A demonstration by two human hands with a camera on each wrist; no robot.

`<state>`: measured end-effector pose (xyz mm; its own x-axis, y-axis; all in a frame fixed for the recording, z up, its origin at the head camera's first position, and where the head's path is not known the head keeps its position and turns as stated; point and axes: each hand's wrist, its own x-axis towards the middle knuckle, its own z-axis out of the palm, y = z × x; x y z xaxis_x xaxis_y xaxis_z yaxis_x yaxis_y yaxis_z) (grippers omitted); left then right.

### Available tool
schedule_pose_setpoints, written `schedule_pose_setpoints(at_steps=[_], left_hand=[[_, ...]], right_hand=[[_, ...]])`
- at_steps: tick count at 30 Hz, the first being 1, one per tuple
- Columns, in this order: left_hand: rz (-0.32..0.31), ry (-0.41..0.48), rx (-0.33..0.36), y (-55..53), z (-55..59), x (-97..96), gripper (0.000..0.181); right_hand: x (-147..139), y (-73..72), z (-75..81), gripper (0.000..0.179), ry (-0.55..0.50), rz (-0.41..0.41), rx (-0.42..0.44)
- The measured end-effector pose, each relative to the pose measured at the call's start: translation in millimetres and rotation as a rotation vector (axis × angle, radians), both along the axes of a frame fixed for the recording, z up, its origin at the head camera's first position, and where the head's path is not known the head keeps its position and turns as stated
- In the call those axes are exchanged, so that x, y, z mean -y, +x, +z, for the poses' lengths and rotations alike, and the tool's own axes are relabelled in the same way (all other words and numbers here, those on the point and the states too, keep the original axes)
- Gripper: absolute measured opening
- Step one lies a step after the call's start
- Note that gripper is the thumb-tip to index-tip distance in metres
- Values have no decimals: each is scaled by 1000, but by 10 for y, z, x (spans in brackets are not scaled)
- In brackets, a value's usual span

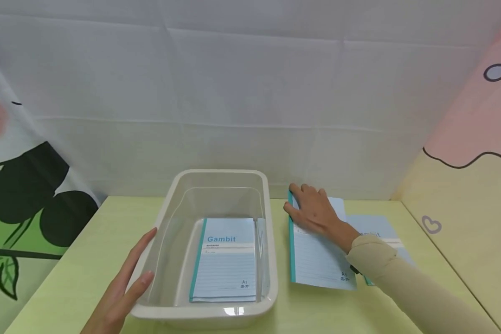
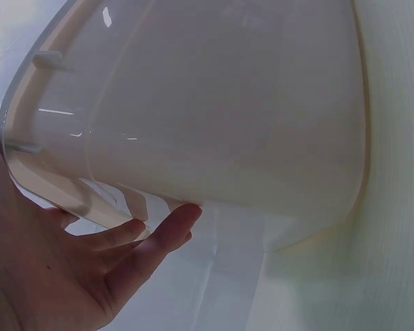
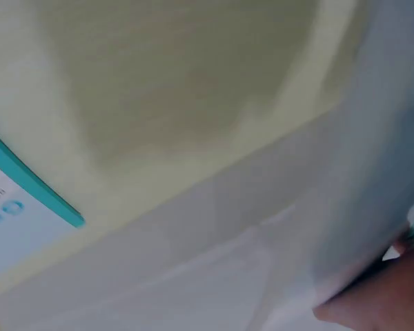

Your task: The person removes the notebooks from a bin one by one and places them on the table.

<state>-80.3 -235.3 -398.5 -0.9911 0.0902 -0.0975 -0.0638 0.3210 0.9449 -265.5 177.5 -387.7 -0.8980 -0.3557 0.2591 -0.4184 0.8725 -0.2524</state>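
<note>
My left hand (image 1: 118,283) grips the left rim of a cream plastic bin (image 1: 224,311). In the left wrist view its fingers (image 2: 159,241) lie along the bin's outer wall. Inside the bin, toward its right side, lies a pale blue Gambit notebook (image 1: 225,264) with a teal spine. To the right of the bin, my right hand (image 1: 315,211) holds another notebook (image 1: 317,260) by its teal spine edge near the top. That notebook looms blurred along the right of the right wrist view. A third notebook (image 1: 382,227) on the table is partly covered by it.
Against the bin's right inner wall stands a narrow pale blue notebook edge (image 1: 262,260). The pale yellow-green table (image 1: 87,260) ends at a white cloth backdrop (image 1: 250,93). A printed yellow and pink panel (image 1: 463,199) borders the right side.
</note>
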Motion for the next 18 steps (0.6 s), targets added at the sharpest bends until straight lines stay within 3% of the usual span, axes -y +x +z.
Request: schedule_pose_setpoints(at_steps=[9,13,18], left_hand=[[4,7,-13,-9,-42,23,61],[0,11,-18,-5,-40,25,61],[-4,28,-14,-10,-31,21,60]], right_hand=[[-64,-46,-468,45,132,83,7],[-76,-78,-567,44,142,98,38],[-102,-137,-634,49,129,59,79]])
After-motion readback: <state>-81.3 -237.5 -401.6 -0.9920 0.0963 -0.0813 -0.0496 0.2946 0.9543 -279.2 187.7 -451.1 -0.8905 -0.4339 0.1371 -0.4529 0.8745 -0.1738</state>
